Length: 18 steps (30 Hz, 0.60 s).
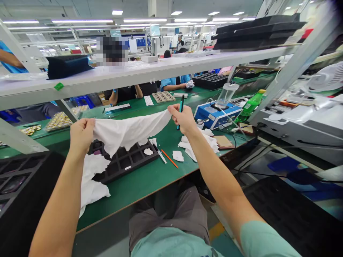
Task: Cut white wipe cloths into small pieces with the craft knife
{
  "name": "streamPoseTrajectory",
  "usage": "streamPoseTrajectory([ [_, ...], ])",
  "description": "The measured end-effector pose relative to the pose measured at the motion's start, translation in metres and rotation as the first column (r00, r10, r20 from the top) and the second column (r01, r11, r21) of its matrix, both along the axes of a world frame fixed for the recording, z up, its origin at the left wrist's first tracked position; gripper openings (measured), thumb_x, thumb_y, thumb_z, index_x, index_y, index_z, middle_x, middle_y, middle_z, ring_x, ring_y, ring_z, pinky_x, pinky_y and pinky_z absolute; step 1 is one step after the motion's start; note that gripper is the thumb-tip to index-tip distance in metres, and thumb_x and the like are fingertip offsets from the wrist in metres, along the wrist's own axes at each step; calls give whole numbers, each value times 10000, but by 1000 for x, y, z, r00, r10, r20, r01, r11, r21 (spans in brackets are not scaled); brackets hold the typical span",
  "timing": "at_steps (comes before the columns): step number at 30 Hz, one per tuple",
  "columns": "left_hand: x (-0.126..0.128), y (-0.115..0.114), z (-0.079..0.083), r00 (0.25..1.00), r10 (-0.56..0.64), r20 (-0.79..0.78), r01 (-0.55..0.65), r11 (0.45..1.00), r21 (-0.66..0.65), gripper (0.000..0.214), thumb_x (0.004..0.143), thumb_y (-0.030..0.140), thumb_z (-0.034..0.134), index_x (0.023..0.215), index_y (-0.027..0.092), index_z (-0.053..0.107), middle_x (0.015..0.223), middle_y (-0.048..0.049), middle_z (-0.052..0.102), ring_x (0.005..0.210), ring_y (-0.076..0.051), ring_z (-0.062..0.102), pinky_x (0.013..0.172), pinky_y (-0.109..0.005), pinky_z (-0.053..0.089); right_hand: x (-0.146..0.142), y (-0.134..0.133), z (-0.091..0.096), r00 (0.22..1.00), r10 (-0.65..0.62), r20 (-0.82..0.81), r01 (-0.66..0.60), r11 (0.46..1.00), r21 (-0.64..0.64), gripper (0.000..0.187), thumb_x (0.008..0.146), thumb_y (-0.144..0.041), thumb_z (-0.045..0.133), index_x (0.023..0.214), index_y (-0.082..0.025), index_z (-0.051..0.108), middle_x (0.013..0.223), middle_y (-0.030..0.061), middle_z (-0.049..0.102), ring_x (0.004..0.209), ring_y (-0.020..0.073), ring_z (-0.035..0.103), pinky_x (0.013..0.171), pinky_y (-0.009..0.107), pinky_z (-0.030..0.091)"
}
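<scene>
A white cloth [131, 129] is stretched in the air between my two hands. My left hand [81, 135] pinches its left end, fingers closed. At the other end, my right hand [183, 117] grips the cloth's corner and also holds a slim teal-and-black pen-like tool [178, 125] upright in its fist. Below the cloth lies a black compartment tray [134, 157], partly covered by it. More white cloth [93, 175] lies beside my left forearm. A syringe-like tool [162, 156] and an orange stick [169, 159] rest on the green table [150, 182].
Crumpled white pieces [191, 144] lie under my right forearm. Behind them stand a blue device [217, 116] and a green bottle [250, 103]. A white shelf [150, 73] crosses above the table. Another black tray [26, 178] is at left. People sit opposite.
</scene>
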State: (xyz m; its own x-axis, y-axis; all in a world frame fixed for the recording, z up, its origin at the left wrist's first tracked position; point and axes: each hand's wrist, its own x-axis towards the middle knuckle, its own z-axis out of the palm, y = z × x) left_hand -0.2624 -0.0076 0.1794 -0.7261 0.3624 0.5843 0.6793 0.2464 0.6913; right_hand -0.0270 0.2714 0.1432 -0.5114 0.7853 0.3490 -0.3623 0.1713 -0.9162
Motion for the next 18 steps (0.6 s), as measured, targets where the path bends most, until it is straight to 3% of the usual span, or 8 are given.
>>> streamPoseTrajectory([
  [4, -14, -11, -2, 979, 92, 183, -112, 989, 99, 211, 811, 316, 593, 679, 154, 566, 536, 58, 438, 530, -93, 324, 507, -225, 272, 5, 10, 1, 996, -55, -64, 47, 992, -115, 408, 755, -510, 798, 759, -209, 523, 497, -103, 385, 386, 49, 363, 329, 169, 202],
  [8, -18, -30, -6, 947, 133, 292, -177, 975, 131, 212, 748, 337, 645, 678, 148, 580, 518, 65, 436, 516, -91, 320, 500, -223, 256, 12, 18, 5, 990, -112, -91, 97, 984, -151, 378, 817, -476, 768, 763, -208, 507, 507, -109, 379, 361, 33, 326, 310, 148, 202],
  [15, -7, -40, -9, 943, 40, 331, -72, 994, 85, 287, 666, 411, 711, 623, 156, 588, 520, 50, 457, 511, -94, 348, 493, -233, 243, 0, 8, 11, 989, -90, -113, 70, 983, -172, 349, 851, -433, 747, 764, -209, 495, 516, -109, 396, 355, 33, 337, 304, 136, 221],
  [18, 0, -42, -4, 964, 57, 261, -79, 994, 74, 339, 691, 378, 711, 518, 172, 504, 483, 63, 338, 503, -80, 258, 487, -250, 161, -5, 8, 15, 964, -204, -168, 163, 959, -232, 346, 908, -414, 679, 753, -223, 435, 528, -109, 387, 369, 40, 364, 316, 133, 261],
])
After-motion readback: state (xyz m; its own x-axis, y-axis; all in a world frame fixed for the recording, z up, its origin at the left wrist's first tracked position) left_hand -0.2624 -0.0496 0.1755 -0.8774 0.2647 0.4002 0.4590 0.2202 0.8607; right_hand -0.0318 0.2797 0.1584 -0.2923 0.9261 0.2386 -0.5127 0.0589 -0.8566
